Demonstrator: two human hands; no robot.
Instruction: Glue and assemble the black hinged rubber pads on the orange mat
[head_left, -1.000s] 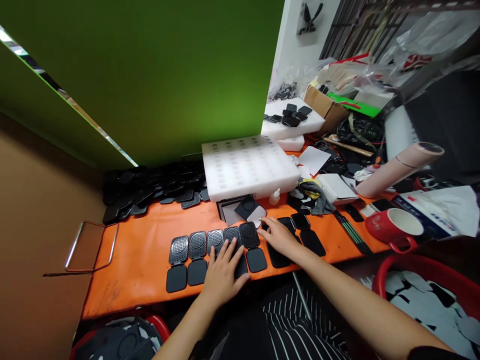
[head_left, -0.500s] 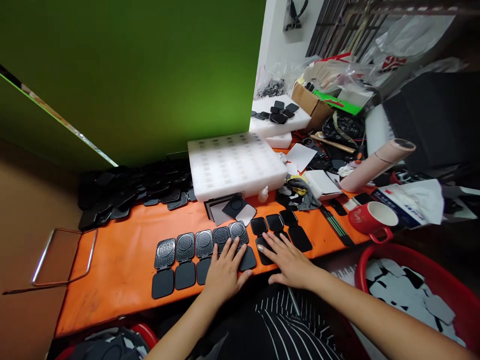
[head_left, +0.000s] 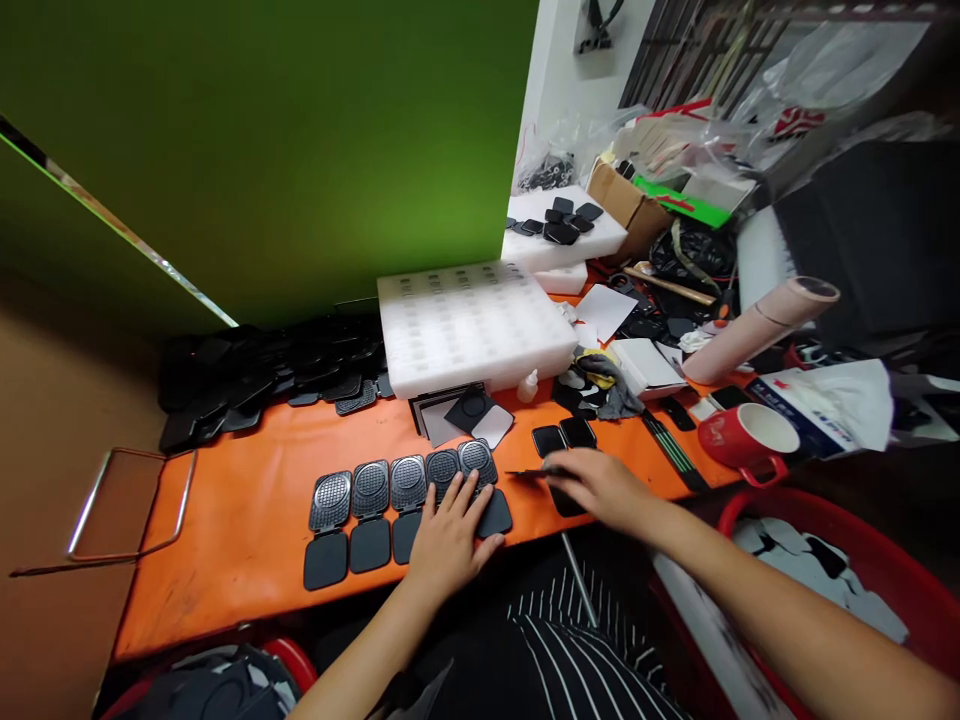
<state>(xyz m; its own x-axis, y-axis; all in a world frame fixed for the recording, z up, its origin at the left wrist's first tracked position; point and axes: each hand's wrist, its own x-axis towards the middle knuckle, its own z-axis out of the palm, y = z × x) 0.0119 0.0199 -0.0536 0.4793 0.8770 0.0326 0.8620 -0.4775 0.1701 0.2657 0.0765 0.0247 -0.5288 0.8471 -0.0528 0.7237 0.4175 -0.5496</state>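
Observation:
On the orange table a row of black hinged two-panel pieces [head_left: 370, 492] lies unfolded, with round textured far panels and smooth near panels. My left hand [head_left: 448, 540] rests flat with spread fingers over the right end of this row, partly covering two of the pieces. Pinched in my right hand [head_left: 600, 487] is a black hinged piece [head_left: 529, 473], raised and seen nearly edge-on. Below and behind that hand lie more smooth black pieces [head_left: 577, 433], partly hidden by it.
A white foam block [head_left: 472, 335] stands at the back, beside a dark heap of black parts [head_left: 262, 375]. A small white bottle [head_left: 528, 386], a red mug [head_left: 750, 440] and a pink flask [head_left: 761, 330] stand rightward. Red tubs [head_left: 847, 500] of scraps flank my lap.
My right hand has picked up the leftmost smooth black piece from the right-hand group and turned it edge-on. My left hand stays in place.

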